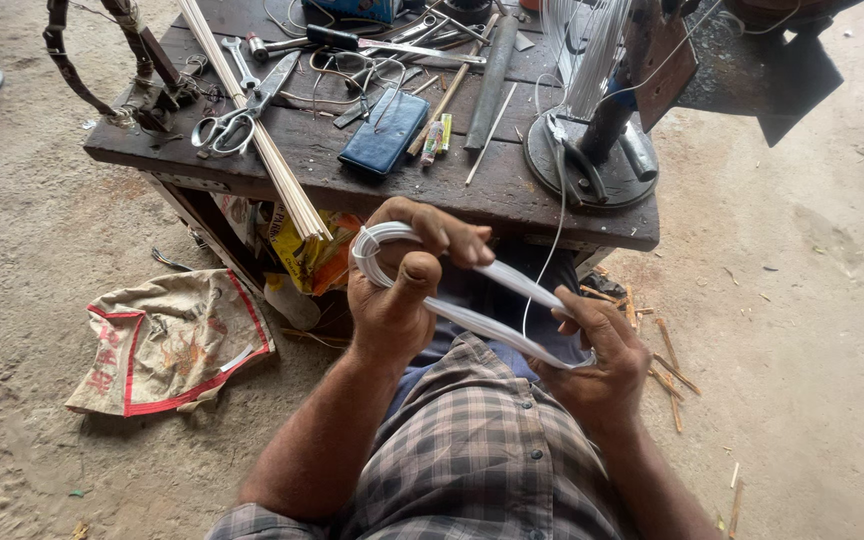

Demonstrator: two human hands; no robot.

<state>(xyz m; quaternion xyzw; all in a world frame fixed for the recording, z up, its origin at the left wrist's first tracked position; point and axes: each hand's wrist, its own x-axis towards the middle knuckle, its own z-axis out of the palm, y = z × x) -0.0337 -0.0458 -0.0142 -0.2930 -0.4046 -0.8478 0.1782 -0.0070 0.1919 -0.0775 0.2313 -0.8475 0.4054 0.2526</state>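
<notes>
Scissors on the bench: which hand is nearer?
Left. The left hand grips the looped end of the white wire bundle just below and right of the scissors; the right hand holds its other end, farther right and lower.

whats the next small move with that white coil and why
Probably slide the right hand a little along the coil and press the strands flat. The left hand has a closed grip on the looped end, the right pinches the far end, and the strands between look slightly spread. One thin wire runs up to the stand on the bench, so pull gently.
</notes>
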